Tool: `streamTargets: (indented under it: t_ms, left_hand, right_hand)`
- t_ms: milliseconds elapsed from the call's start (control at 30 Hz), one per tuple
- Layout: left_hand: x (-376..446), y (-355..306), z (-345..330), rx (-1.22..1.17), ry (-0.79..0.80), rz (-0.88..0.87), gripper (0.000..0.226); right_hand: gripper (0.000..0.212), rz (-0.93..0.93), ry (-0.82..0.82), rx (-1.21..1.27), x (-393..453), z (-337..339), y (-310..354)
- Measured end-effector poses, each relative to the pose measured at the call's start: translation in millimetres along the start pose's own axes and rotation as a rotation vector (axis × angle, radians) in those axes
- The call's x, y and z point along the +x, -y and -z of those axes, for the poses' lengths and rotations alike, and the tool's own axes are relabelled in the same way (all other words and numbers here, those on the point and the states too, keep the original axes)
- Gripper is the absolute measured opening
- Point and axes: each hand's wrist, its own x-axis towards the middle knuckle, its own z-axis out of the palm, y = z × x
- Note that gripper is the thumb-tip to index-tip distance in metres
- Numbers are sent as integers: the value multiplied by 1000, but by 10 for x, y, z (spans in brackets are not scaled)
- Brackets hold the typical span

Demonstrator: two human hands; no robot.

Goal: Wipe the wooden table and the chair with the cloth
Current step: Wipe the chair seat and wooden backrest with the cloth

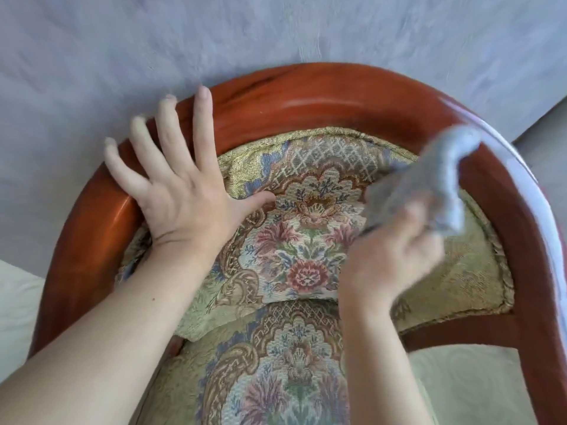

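I look straight down on a chair with a curved reddish wooden frame (306, 96) and floral upholstery on its backrest (306, 228) and seat (285, 378). My left hand (178, 191) lies flat, fingers spread, over the left part of the wooden top rail, its thumb on the fabric. My right hand (395, 256) grips a grey cloth (429, 182) bunched above the right side of the backrest. The cloth's upper end reaches the inner edge of the wooden rail on the right. Cloth and right hand are blurred.
A pale grey wall (276, 32) rises right behind the chair's back. Light floor (466, 384) shows through the gap under the right armrest, and a white patch (18, 299) lies at the left edge.
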Motion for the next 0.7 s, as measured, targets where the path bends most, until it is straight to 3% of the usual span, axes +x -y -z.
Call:
streamTargets:
  t_ms: [67,167,300,333,367,433,467,533,600,633,700]
  left_hand:
    - [6,6,-6,5,-3,-1,140]
    - [8,0,-21,11,-5,5,140]
    - [0,-11,-7,12,-6,-4,139]
    - [5,-5,-14,16,-12,-8,139]
    - [1,5,-18,19,-16,-11,139]
    - [-12,23,-43,16,-27,-20,138]
    - [-3,24,-60,18,-36,-24,138]
    - [6,26,-66,29,-41,-24,138]
    - [-5,30,-58,19,-42,-21,137]
    - [-4,27,-58,12,-43,-22,137]
    - [-6,23,-53,5,-40,-19,137]
  right_hand:
    - [60,193,247,-389,-75,-222,-287]
    - [56,405,520,-609,-343,-172,-922]
    - [54,311,732,-669,-746,312,-1296]
    - [50,203,699,-614,-813,395,-1219]
    - [47,25,562,-514,-867,440,-1119]
    - [45,-384,109,-142,-835,435,-853]
    - [40,-492,-77,-1,-737,401,-694]
    - [30,-370,-202,49,-469,324,-396]
    - [27,-118,-183,61,-169,167,-223]
    - [27,-22,-141,16,-50,45,-199]
    - [45,173,52,-305,27,-201,-291]
